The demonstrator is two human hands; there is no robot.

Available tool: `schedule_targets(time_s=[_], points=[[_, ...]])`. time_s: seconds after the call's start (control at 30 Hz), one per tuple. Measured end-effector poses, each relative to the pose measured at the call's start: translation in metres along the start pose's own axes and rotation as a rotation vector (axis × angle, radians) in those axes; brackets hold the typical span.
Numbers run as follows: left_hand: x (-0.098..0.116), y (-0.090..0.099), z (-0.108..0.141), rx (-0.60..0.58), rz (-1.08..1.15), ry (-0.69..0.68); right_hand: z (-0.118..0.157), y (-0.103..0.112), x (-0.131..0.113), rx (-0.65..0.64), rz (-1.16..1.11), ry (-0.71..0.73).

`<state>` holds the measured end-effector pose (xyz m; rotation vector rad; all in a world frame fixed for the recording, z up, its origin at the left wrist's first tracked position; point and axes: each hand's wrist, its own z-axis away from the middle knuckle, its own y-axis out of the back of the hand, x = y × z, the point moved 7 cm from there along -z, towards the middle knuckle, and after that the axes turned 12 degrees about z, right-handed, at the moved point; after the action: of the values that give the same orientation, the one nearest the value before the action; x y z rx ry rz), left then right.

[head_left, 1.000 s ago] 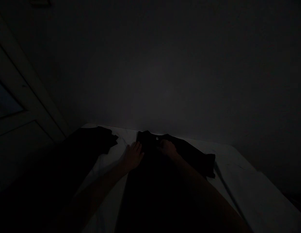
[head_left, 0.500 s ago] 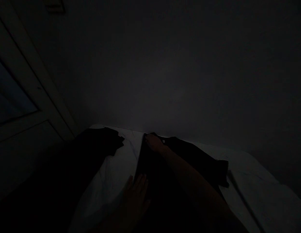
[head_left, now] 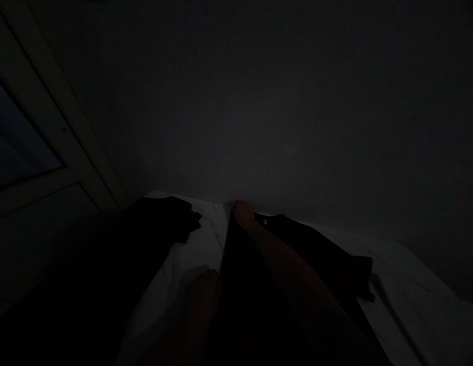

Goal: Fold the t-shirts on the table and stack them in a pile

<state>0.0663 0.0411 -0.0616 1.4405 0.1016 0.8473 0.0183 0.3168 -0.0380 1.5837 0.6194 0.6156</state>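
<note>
A black T-shirt (head_left: 308,244) lies on a pale sheet, with a small light label at its neckline. My right hand (head_left: 243,212) is closed on the shirt's far left corner, near the wall. Lower down, my left hand (head_left: 203,292) has its fingers curled in at the shirt's left edge and seems to grip the cloth there. Deep shadow hides the fingertips and most of the shirt's front. To the left lies another black garment (head_left: 145,244), apart from both hands.
The pale sheet (head_left: 415,284) spreads over the surface up to a grey wall (head_left: 236,112). A thin dark rod-like strip (head_left: 398,320) lies on the right. At the far left stands a door (head_left: 68,157) with a glass pane. The room is very dark.
My left hand has gone from lying flat with fingers spread to curled at the shirt's edge. My right hand has closed on the far corner and moved slightly toward the wall.
</note>
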Motion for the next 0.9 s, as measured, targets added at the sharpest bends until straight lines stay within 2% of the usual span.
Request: schedule_targets(time_s=[0.13,0.23,0.3,0.37,0.43,0.53,0.6,0.7,0.8,0.87,0.9], points=[[-0.003,-0.003,0.0,-0.006,0.002,-0.009,0.003,-0.005,0.0,0.02,-0.025,0.003],[0.0,-0.003,0.003,0.028,-0.004,-0.063,0.011,0.003,0.001,0.048,-0.049,0.057],[0.006,-0.006,0.01,0.053,-0.036,-0.166,0.026,0.01,0.002,0.064,-0.068,0.137],[0.014,-0.016,0.025,0.061,-0.08,-0.331,0.051,0.014,0.003,0.059,-0.088,0.244],[0.019,-0.032,0.048,0.023,-0.117,-0.489,0.085,0.015,0.006,0.046,-0.111,0.365],[0.015,-0.06,0.092,-0.065,-0.156,-0.62,0.139,0.014,0.016,0.048,-0.147,0.48],[0.008,-0.075,0.123,-0.086,-0.169,-0.671,0.169,0.015,0.026,0.06,-0.151,0.45],[-0.003,-0.093,0.166,-0.068,-0.183,-0.737,0.203,0.021,0.04,0.078,-0.143,0.33],[-0.015,-0.109,0.204,-0.031,-0.175,-0.766,0.232,0.028,0.038,0.081,-0.162,0.289],[-0.025,-0.118,0.229,-0.024,-0.116,-0.738,0.247,0.03,0.034,0.068,-0.18,0.249],[-0.033,-0.12,0.241,-0.02,-0.04,-0.678,0.252,0.03,0.034,0.047,-0.196,0.203]])
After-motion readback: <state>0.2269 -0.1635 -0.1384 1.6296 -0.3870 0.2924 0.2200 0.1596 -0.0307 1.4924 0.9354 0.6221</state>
